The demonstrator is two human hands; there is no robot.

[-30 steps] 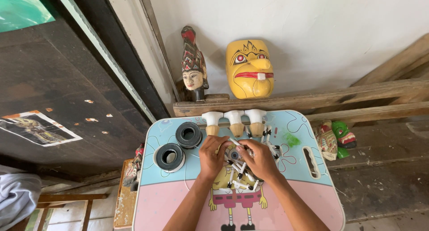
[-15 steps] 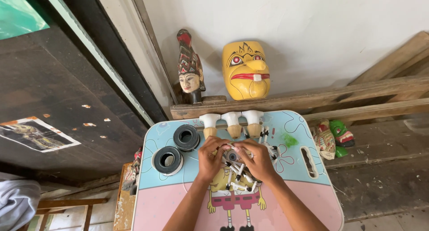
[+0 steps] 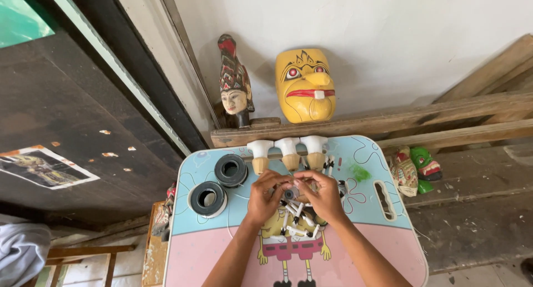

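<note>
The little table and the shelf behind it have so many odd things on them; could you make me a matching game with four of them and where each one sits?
Things:
1. yellow mask
2. two black rings
3. green mask
4. three white-capped wooden pieces

Places:
A. on the floor, right of the table
B. in a row at the table's far edge
C. leaning on the white wall, on the wooden beam
D. on the blue part of the table top, left of the hands

Pairs: 1-C, 2-D, 3-A, 4-B
</note>
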